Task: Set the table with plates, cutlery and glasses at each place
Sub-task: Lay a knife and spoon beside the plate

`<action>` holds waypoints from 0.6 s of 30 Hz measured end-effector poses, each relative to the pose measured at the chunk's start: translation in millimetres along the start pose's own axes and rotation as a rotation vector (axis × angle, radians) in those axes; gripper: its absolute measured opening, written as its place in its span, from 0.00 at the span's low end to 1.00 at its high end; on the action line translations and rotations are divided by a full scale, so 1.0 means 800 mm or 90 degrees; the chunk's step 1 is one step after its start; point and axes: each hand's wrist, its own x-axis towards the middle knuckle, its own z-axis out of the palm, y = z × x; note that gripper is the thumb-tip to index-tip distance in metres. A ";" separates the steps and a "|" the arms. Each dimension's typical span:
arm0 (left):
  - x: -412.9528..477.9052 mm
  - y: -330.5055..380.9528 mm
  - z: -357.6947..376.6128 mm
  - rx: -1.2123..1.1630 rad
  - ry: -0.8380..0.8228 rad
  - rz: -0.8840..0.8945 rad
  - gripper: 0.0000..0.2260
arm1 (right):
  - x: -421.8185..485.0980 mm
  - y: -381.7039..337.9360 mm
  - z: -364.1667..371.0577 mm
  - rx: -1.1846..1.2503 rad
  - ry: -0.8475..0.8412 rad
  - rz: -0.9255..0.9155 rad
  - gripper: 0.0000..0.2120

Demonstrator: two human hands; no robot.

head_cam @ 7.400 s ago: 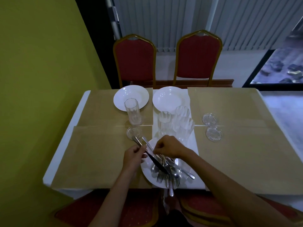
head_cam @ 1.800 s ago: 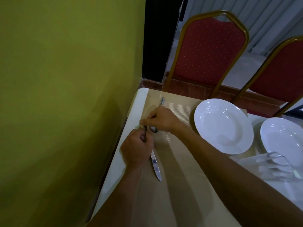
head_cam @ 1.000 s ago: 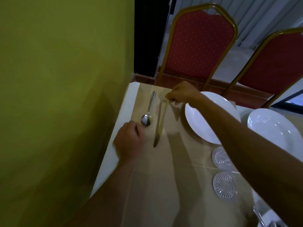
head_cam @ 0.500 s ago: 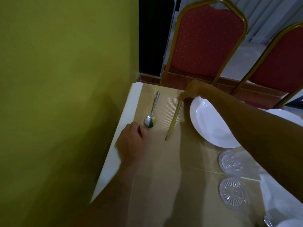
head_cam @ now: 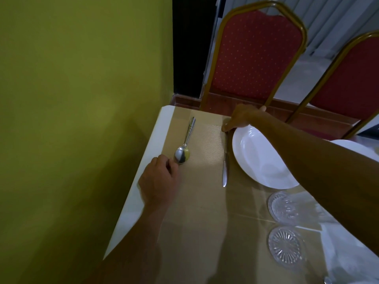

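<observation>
Right hand (head_cam: 243, 118) reaches across to the far edge of the table (head_cam: 141, 193), its fingertips (head_cam: 225, 128) pinched down on the far end of the knife (head_cam: 225, 160). That knife lies flat on the tan mat (head_cam: 205, 201), running near to far just left of the plate (head_cam: 260, 158), close beside the rim; whether the two touch I cannot tell. Its blade tip points toward the near side.

Left hand (head_cam: 159, 182) rests on the mat near the table's left edge, fingers curled loosely, knuckles up. Its fingertips sit right at the bowl of the spoon (head_cam: 184, 146), perhaps touching it, but nothing is visibly gripped. That spoon lies flat to the left of the knife, bowl near, handle pointing away, well apart from the plate.

A second white plate (head_cam: 354, 145) shows partly behind the right forearm, further right. Two cut-glass coasters (head_cam: 285, 245) lie on the mat near the plate, one beyond the other, the farther one partly hidden by the arm. Two red chairs (head_cam: 256, 56) with gold frames stand at the far side, and a yellow-green wall (head_cam: 82, 99) runs along the left.
</observation>
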 end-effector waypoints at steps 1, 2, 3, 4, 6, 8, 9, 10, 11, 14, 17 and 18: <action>0.000 0.000 0.000 0.000 0.001 0.000 0.10 | 0.002 0.000 0.001 0.009 0.013 0.002 0.25; 0.000 0.000 0.001 -0.001 0.003 0.000 0.10 | 0.002 0.001 0.002 0.019 0.030 -0.005 0.24; 0.000 0.000 0.001 -0.005 0.005 0.002 0.10 | 0.003 0.000 0.002 0.025 0.045 -0.013 0.23; 0.000 0.000 0.002 -0.008 0.007 0.004 0.10 | 0.004 0.000 0.002 0.021 0.062 -0.025 0.21; 0.000 -0.001 0.003 -0.009 0.009 0.007 0.10 | 0.001 -0.001 0.001 0.014 0.076 -0.047 0.16; 0.001 -0.002 0.004 -0.003 0.009 0.009 0.10 | 0.002 -0.001 0.002 0.026 0.072 -0.059 0.13; 0.001 -0.002 0.004 0.001 0.009 0.009 0.10 | 0.001 -0.001 0.002 0.037 0.059 -0.057 0.14; 0.001 -0.002 0.004 0.004 0.009 0.007 0.10 | 0.001 -0.001 0.001 0.041 0.049 -0.058 0.15; 0.001 -0.002 0.004 0.006 0.009 0.006 0.10 | 0.002 -0.002 0.001 0.041 0.042 -0.059 0.16; 0.000 -0.001 0.005 0.014 0.010 0.008 0.10 | 0.004 -0.003 0.001 0.031 0.037 -0.060 0.18; 0.001 -0.001 0.006 0.020 0.008 0.012 0.10 | 0.008 -0.002 0.001 0.019 0.035 -0.051 0.17; 0.001 -0.001 0.005 0.022 0.009 0.013 0.11 | 0.007 -0.003 0.000 0.011 0.046 -0.049 0.17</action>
